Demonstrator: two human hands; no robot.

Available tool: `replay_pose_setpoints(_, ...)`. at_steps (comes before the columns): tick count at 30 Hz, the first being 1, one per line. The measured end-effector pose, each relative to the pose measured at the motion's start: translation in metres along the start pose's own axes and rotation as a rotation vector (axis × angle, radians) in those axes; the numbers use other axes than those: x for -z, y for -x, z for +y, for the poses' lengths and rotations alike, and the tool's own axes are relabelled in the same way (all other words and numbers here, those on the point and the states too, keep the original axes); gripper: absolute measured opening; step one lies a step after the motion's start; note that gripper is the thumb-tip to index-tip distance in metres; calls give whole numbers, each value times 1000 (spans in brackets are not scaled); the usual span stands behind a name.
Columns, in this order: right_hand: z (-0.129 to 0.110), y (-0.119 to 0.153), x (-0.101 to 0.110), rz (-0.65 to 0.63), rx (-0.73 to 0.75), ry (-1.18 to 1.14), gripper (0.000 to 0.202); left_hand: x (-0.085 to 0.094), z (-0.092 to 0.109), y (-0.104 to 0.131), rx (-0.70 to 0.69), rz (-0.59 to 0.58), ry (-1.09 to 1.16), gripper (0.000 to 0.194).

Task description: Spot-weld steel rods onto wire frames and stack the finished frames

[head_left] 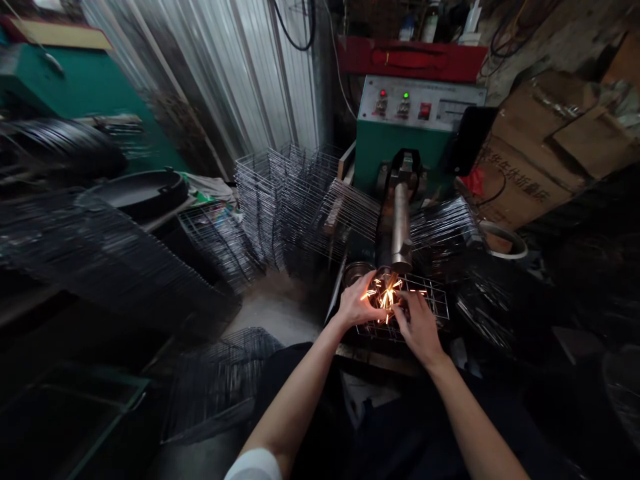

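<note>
Bright orange sparks [388, 295] fly between my two hands, just beneath the metal cylinder [401, 230] of a green machine [370, 148]. A wire grid panel [436, 301] lies flat under that cylinder. My left hand [358, 301] is at the panel's left part, thumb and fingers curved towards the sparks. On the right, my right hand [419, 325] has its fingers bent over the panel's near part. Glare and small size hide what the fingertips of each hand grip.
Stacked wire grids [270, 207] stand left of the machine. More wire pieces [445, 227] lie to its right, before cardboard boxes [530, 153]. A black round pan [137, 193] is further left. Another wire stack [215, 383] sits low beside my left arm.
</note>
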State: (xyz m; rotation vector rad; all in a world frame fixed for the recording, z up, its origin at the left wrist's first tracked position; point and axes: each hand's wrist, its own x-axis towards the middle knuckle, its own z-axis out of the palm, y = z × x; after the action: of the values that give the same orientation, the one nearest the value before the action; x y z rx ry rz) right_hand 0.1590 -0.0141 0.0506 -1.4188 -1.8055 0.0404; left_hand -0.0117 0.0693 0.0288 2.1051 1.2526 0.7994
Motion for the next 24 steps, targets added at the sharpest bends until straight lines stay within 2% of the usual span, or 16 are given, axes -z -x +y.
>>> replay_pose_setpoints(7,3,2,2,28,-13,6,27,-1,7,4,57,39,-68,107)
replay_pose_setpoints(13,-1,1,0,38,-27,4,31,7,0,-8,-72,-4,0,107)
replay_pose_setpoints(18,-2,-7,3,11,-77,0,38,-3,-9,-11,-52,16,191,98)
replay_pose_setpoints(24,10,-23,5,-35,-14,60,40,-12,-17,-29,-26,37,241,106)
